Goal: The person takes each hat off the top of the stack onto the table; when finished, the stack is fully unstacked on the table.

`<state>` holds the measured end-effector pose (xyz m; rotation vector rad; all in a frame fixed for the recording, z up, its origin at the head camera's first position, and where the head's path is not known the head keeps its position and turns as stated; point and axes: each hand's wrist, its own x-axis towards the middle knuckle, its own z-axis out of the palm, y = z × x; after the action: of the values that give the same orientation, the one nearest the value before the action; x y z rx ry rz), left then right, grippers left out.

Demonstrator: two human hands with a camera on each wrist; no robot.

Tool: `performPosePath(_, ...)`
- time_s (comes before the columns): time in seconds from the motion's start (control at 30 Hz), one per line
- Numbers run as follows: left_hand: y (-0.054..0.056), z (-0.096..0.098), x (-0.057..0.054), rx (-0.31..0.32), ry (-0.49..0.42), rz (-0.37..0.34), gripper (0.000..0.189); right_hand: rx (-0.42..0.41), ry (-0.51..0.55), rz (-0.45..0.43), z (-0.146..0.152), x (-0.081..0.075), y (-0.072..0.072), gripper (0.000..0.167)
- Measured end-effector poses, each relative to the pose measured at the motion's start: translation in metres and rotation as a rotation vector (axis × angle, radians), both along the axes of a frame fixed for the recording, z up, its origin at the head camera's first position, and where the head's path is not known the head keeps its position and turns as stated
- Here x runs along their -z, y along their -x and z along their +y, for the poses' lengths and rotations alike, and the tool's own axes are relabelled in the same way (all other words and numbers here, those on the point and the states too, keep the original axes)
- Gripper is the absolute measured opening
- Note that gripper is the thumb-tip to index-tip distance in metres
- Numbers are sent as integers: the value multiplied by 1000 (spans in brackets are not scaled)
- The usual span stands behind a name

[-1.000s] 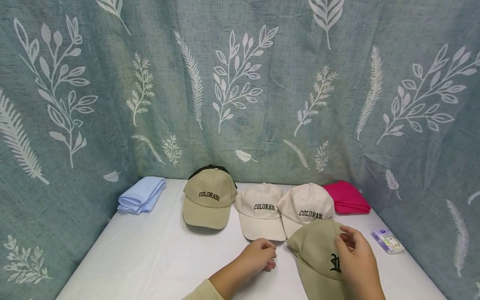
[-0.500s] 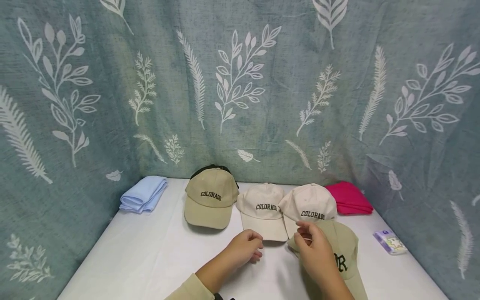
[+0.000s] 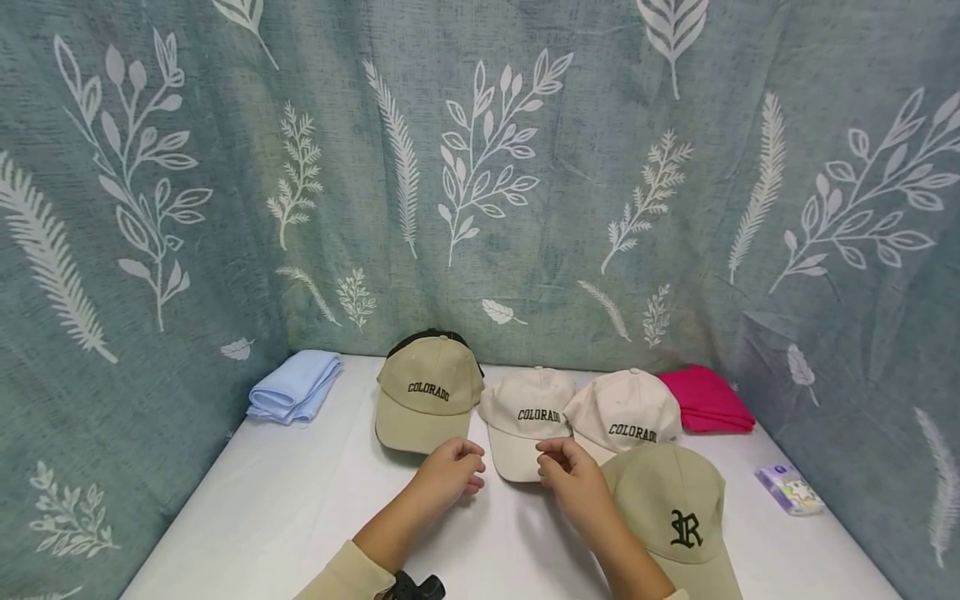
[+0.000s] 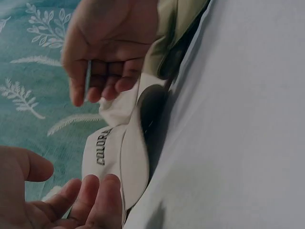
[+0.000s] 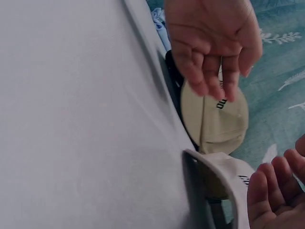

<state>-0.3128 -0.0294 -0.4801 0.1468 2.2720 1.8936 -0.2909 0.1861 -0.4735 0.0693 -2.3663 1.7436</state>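
My left hand (image 3: 446,475) hovers over the white table, in front of the khaki "COLORADO" cap (image 3: 429,387), with loosely bent fingers and nothing in them. My right hand (image 3: 576,479) is before the left cream cap (image 3: 525,412), covering part of its brim; it also holds nothing. The right forearm overlaps the khaki cap with the black letter R (image 3: 667,492). A second cream cap (image 3: 630,408) stands behind that one. Both wrist views show the palms facing each other: the left hand (image 5: 209,52) with relaxed fingers, the right hand (image 4: 112,43) likewise.
A black cap (image 3: 405,340) peeks out behind the khaki COLORADO cap. Folded light-blue cloth (image 3: 296,385) lies at the back left, red folded cloth (image 3: 705,400) at the back right. A small purple packet (image 3: 790,490) sits near the right edge. Patterned curtain (image 3: 480,208) encloses the table.
Both hands have moved left, the right one away from the R cap, where its fingers were. The caps keep their places on the table.
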Motion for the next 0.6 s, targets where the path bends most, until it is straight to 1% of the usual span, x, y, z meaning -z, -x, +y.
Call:
performPosePath(0.07,2,-8,0,-6,-3,-1,32,-23,49,-24,-4,4,4,21)
performPosePath(0.2,3,-23,-1,-18,-12,-5,33,-60,88,-69,-15,7,6,19)
performPosePath(0.3,4,-34,-3,-54,-26,-11,33,-101,92,-80,-25,7,9,18)
performPosePath(0.43,7,-47,-5,-108,-46,-15,32,-143,115,-90,-35,11,15,19)
performPosePath(0.5,7,-54,-4,-130,-52,-15,31,-155,130,-101,-38,15,18,18)
performPosePath(0.6,7,-65,2,-165,-63,-24,29,-169,132,-121,-40,22,22,18)
